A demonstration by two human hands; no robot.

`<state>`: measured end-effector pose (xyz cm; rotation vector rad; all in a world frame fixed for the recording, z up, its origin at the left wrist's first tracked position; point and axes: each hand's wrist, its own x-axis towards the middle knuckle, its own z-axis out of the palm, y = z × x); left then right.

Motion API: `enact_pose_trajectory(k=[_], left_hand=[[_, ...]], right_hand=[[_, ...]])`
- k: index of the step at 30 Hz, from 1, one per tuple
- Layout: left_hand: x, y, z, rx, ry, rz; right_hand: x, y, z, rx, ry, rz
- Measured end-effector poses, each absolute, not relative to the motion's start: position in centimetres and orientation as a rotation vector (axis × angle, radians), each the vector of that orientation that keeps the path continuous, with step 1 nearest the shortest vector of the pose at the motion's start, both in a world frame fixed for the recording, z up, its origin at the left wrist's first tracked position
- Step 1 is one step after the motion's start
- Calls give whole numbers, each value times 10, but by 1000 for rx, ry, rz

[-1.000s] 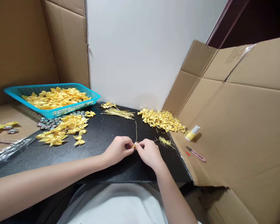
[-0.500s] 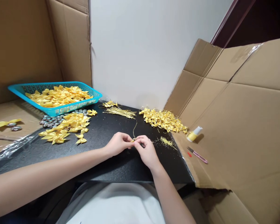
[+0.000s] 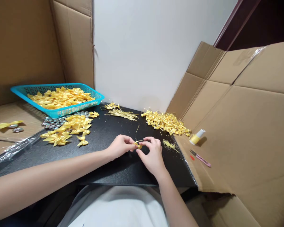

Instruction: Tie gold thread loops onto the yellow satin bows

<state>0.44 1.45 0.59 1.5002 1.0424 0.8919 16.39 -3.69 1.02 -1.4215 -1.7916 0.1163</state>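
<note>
Over the black tabletop, my left hand (image 3: 123, 146) pinches a small yellow ribbon bow (image 3: 139, 146) between thumb and fingers. A thin gold cord (image 3: 137, 130) rises from the bow, its far end standing up. Another part of the cord arcs over the bow to the fingertips of my right hand (image 3: 153, 154). That hand is curled at the bow's right side, its thumb below and a little apart from the fingers, which appear to hold the cord. The fingers partly hide the bow.
A blue basket (image 3: 54, 113) of yellow bows stands back left, with loose bows (image 3: 77, 123) and silver domed pieces (image 3: 49, 123) before it. Gold cords (image 3: 123, 114) lie behind my hands. Right are corded bows (image 3: 165, 121), clippings (image 3: 169, 144), a thread spool (image 3: 197, 136) and pink snips (image 3: 202, 160).
My right hand has opened its pinch and shifted slightly right, so the bow shows and the cord forms an arc. My left hand stays in place, still pinching the bow.
</note>
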Motion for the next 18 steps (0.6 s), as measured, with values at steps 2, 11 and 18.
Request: enact_pose_trajectory(k=[2, 11, 18], left_hand=[[4, 14, 6, 1522, 1042, 896], [3, 16, 6, 1521, 1034, 926], [1, 22, 4, 1496, 1082, 939]], right_hand=[[164, -36, 9, -1416, -1807, 93], [164, -39, 16, -1321, -1870, 162], [170, -53, 28, -1269, -1970, 606]])
